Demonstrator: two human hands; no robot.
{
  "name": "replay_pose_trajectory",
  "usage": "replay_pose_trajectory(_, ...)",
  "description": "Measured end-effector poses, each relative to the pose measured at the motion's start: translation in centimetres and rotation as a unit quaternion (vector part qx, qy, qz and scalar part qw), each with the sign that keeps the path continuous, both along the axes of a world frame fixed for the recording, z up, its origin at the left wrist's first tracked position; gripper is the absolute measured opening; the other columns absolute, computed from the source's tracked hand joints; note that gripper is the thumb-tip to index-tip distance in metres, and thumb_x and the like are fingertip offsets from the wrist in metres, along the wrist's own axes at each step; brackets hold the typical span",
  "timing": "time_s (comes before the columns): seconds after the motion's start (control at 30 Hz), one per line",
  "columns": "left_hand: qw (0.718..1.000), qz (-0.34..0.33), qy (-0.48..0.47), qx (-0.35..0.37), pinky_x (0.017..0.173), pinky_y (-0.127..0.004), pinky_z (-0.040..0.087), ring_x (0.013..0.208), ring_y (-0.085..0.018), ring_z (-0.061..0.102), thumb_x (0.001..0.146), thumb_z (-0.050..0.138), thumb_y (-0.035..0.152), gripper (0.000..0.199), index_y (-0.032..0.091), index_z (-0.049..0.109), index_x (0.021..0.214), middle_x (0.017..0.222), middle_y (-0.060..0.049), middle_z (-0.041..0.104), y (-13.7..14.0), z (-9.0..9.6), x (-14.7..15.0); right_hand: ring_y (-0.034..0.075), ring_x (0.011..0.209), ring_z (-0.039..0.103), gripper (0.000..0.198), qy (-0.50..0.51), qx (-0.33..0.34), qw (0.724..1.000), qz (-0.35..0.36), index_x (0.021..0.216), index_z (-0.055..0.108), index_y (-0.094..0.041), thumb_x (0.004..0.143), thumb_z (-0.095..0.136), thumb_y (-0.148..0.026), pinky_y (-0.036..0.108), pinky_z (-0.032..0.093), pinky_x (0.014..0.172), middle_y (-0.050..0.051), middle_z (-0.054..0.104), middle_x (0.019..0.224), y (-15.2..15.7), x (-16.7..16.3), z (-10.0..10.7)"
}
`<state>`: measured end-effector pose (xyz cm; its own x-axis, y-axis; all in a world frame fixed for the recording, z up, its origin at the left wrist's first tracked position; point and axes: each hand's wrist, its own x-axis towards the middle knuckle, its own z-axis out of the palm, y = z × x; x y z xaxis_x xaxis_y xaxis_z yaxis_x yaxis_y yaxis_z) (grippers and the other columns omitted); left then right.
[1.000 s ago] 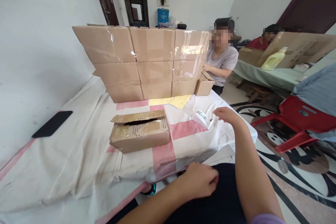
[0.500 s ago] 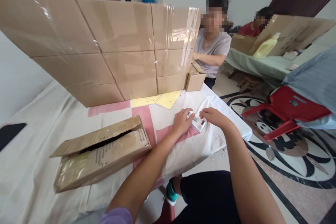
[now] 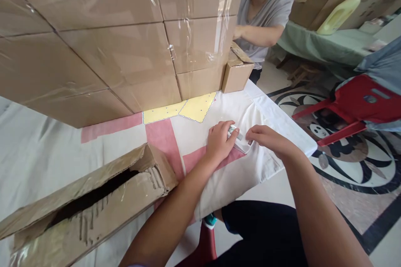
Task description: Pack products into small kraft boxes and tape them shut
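Trainee: Where is the white, hard-edged tape dispenser (image 3: 242, 145)?

Supervisor: Right of centre in the frame, on the surface (image 3: 188, 135), under wrinkled cream-and-pink cloth (image 3: 164, 139). The left hand (image 3: 220, 139) grips it, fingers curled over. The right hand (image 3: 266, 138) is at its right end, fingers bent; whether they pinch tape cannot be told.

Trainee: What could go wrong?

Supervisor: The base could skid on the loose cloth if the left grip slackens. Careless right fingers could meet any cutting edge.

Trainee: Other materials?

Supervisor: Lower left, a crumpled, oblong brown cardboard box (image 3: 112, 206), flap gaping; upper left, a flat-faced brown cardboard barrier (image 3: 115, 54) with glossy clear tape.
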<state>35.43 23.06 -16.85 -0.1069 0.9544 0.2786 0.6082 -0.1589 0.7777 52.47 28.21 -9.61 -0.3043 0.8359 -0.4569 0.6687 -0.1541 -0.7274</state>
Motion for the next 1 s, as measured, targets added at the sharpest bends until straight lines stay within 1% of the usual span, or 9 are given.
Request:
replay_pose_trajectory(0.1, 1.0, 0.007, 0.016, -0.002, 0.105, -0.037, 0.039, 0.113, -0.02, 0.062, 0.102, 0.051, 0.037, 0.024, 0.028, 0.059, 0.122, 0.119, -0.002, 0.068, 0.1, -0.1, 0.0, 0.021, 0.085, 0.056, 0.017, 0.008, -0.019, 1.0, -0.017, 0.069, 0.065, -0.02, 0.071, 0.065, -0.037, 0.031, 0.039, 0.072, 0.003, 0.065, 0.08, 0.2, -0.1, -0.3)
replay_pose_trajectory(0.2, 1.0, 0.008, 0.022, 0.003, 0.103, -0.037, 0.04, 0.111, -0.02, 0.063, 0.101, 0.051, 0.039, 0.024, 0.027, 0.059, 0.121, 0.117, -0.002, 0.068, 0.2, -0.2, 0.0, 0.021, 0.087, 0.057, 0.017, 0.015, -0.014, 0.999, -0.035, 0.067, 0.063, -0.021, 0.068, 0.065, -0.038, 0.033, 0.04, 0.077, 0.003, 0.063, 0.079, 0.0, -0.4, 0.1)
replay_pose_trajectory(0.3, 1.0, 0.006, 0.016, 0.009, 0.102, -0.037, 0.04, 0.11, -0.02, 0.063, 0.102, 0.05, 0.038, 0.023, 0.028, 0.059, 0.121, 0.116, -0.001, 0.069, 0.2, -0.3, 0.0, 0.023, 0.091, 0.058, 0.02, 0.016, 0.014, 0.999, -0.042, 0.069, 0.064, -0.021, 0.071, 0.065, -0.041, 0.034, 0.042, 0.082, 0.004, 0.064, 0.085, -0.7, -0.8, 1.1)
replay_pose_trajectory(0.37, 1.0, 0.004, 0.009, 0.009, 0.103, -0.037, 0.04, 0.111, -0.019, 0.063, 0.103, 0.049, 0.038, 0.023, 0.028, 0.059, 0.121, 0.117, -0.001, 0.069, 0.2, -0.3, -0.1, 0.024, 0.094, 0.058, 0.021, -0.01, 0.042, 0.998, -0.036, 0.069, 0.064, -0.022, 0.073, 0.064, -0.042, 0.035, 0.043, 0.083, 0.005, 0.064, 0.09, -1.2, -1.0, 1.8)
replay_pose_trajectory(0.43, 1.0, 0.004, 0.005, 0.006, 0.104, -0.037, 0.039, 0.113, -0.019, 0.062, 0.102, 0.05, 0.038, 0.024, 0.028, 0.059, 0.121, 0.119, -0.001, 0.068, 0.1, -0.3, -0.2, 0.025, 0.095, 0.057, 0.02, -0.055, 0.059, 0.996, -0.033, 0.068, 0.065, -0.021, 0.075, 0.063, -0.041, 0.035, 0.044, 0.083, 0.006, 0.064, 0.094, -1.5, -1.2, 2.4)
replay_pose_trajectory(0.5, 1.0, 0.003, 0.003, 0.003, 0.105, -0.038, 0.038, 0.113, -0.02, 0.062, 0.1, 0.053, 0.041, 0.026, 0.028, 0.059, 0.122, 0.119, -0.001, 0.068, 0.0, -0.3, -0.2, 0.025, 0.097, 0.057, 0.02, -0.086, 0.059, 0.994, -0.031, 0.07, 0.066, -0.022, 0.077, 0.061, -0.039, 0.036, 0.044, 0.083, 0.007, 0.063, 0.098, -1.7, -1.1, 2.6)
replay_pose_trajectory(0.67, 1.0, -0.001, -0.003, -0.011, 0.106, -0.039, 0.038, 0.112, -0.021, 0.061, 0.096, 0.06, 0.045, 0.032, 0.029, 0.058, 0.123, 0.118, 0.0, 0.067, -0.1, -0.2, -0.2, 0.025, 0.095, 0.057, 0.024, -0.134, 0.052, 0.989, -0.03, 0.073, 0.067, -0.021, 0.081, 0.058, -0.042, 0.037, 0.046, 0.079, 0.008, 0.061, 0.102, -2.0, -0.5, 2.3)
replay_pose_trajectory(0.87, 1.0, -0.004, -0.005, -0.018, 0.107, -0.039, 0.037, 0.114, -0.021, 0.061, 0.092, 0.065, 0.045, 0.035, 0.029, 0.058, 0.123, 0.12, -0.001, 0.067, -0.1, 0.1, -0.3, 0.025, 0.093, 0.057, 0.027, -0.139, 0.066, 0.988, -0.02, 0.076, 0.067, -0.02, 0.083, 0.056, -0.044, 0.036, 0.047, 0.078, 0.007, 0.06, 0.102, -2.3, 0.1, 1.9)
replay_pose_trajectory(1.0, 1.0, 0.005, 0.008, -0.017, 0.104, -0.04, 0.038, 0.109, -0.021, 0.063, 0.09, 0.068, 0.047, 0.035, 0.028, 0.059, 0.119, 0.116, -0.001, 0.068, -0.4, 0.2, -0.1, 0.023, 0.088, 0.056, 0.025, -0.134, 0.074, 0.988, -0.026, 0.075, 0.065, -0.019, 0.081, 0.06, -0.043, 0.032, 0.045, 0.069, 0.006, 0.061, 0.095, -2.7, 0.4, 2.1)
